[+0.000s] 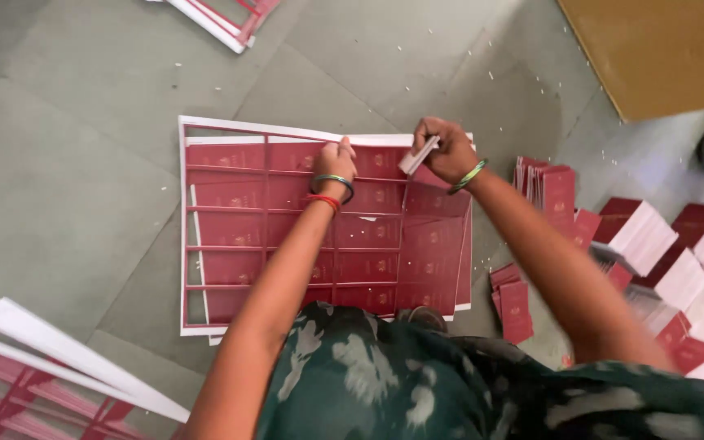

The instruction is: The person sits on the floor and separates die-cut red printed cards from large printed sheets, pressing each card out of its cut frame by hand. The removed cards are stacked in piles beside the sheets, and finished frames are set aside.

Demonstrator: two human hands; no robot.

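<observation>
Looks like the punching-out step: the die-cut red card sheet (287,236) lies flat on the floor (67,163). Left hand (336,160) presses it down, fingers curled; right hand (447,149) pinches a torn white strip (419,155). Next probably calls for peeling cards free gently.

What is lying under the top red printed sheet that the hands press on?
Under the top red sheet, more sheets show: white edges stick out at its left and bottom. How many, and their printing, are covered. The left hand presses on it; the right hand grips a strip.
</observation>
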